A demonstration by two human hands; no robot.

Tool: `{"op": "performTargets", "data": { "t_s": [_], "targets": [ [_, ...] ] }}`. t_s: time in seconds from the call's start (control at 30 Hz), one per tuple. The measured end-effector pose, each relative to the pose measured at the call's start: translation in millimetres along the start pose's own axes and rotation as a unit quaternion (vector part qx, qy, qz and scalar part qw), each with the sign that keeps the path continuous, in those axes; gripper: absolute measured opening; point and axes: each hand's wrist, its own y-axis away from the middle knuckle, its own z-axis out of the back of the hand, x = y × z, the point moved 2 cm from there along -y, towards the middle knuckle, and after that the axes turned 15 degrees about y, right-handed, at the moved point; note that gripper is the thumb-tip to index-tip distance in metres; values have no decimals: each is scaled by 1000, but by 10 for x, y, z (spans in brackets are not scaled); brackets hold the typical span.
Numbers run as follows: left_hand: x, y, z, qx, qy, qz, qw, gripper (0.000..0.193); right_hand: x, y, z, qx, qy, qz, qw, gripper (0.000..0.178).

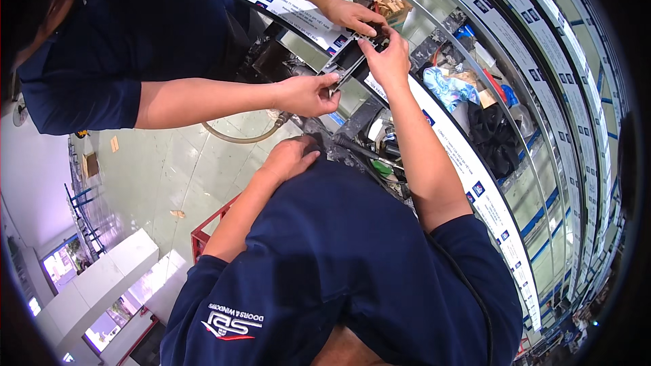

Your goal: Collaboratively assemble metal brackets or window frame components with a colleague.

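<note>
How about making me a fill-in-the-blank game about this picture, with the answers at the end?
1. Of the camera wearer's left hand and right hand, the one higher in the picture is the ____.
2. The camera wearer's shirt and the co-worker's shirt are both dark ____.
3. Below the blue-and-white cloth in the picture, the crumpled thing is coloured ____.

Missing words: right; blue; black.

You have one left hand and one right hand in view, facing one co-worker with two hands, and you can count one cardboard box, one hose and one patterned cloth.
</note>
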Motion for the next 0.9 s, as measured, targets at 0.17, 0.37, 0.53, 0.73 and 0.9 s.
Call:
{"op": "performTargets", "data": {
  "t_s": [0.17, 0.37, 0.53, 0.73, 0.9],
  "targets": [
    [79, 6, -8, -33, 8, -18, 999, 40, 62, 48, 25, -17, 10, 7, 1000, 72],
    [-116, 19, 60, -19, 21, -27, 999, 36, 49, 32, 41, -3, 2, 28, 1000, 65],
    [-436, 98, 182, -25, 44, -73, 996, 29, 89, 23, 96, -10, 1, 25, 1000, 63],
    [-933, 145, 370, -59, 37, -178, 982, 22, 109, 23, 41, -10, 46, 34, 998, 59],
    [-1252, -224, 759, -226, 15, -342, 912, 24, 79, -44, 31, 24, 41, 40, 998, 61]
  ]
}}
